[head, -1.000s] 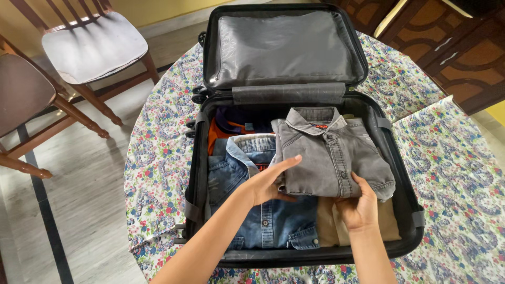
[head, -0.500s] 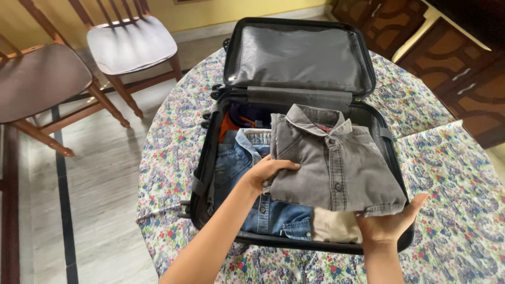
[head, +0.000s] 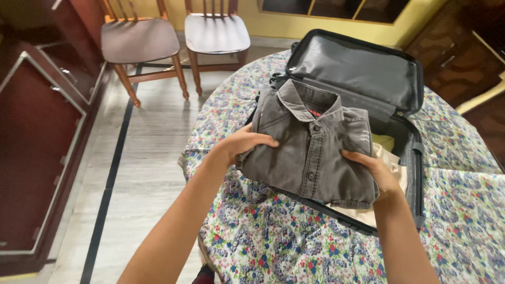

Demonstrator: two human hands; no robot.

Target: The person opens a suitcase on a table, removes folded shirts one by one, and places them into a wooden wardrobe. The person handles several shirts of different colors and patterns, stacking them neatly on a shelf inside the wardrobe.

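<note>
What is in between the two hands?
The folded grey shirt fills the stretch between the left hand and the right hand; each hand grips one side of it, above the open black suitcase. The head view shows this.

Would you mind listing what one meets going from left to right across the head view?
Dark red cabinet → brown-seated chair → white-seated chair → left hand → folded grey shirt → right hand → suitcase rim → floral tablecloth.
</note>
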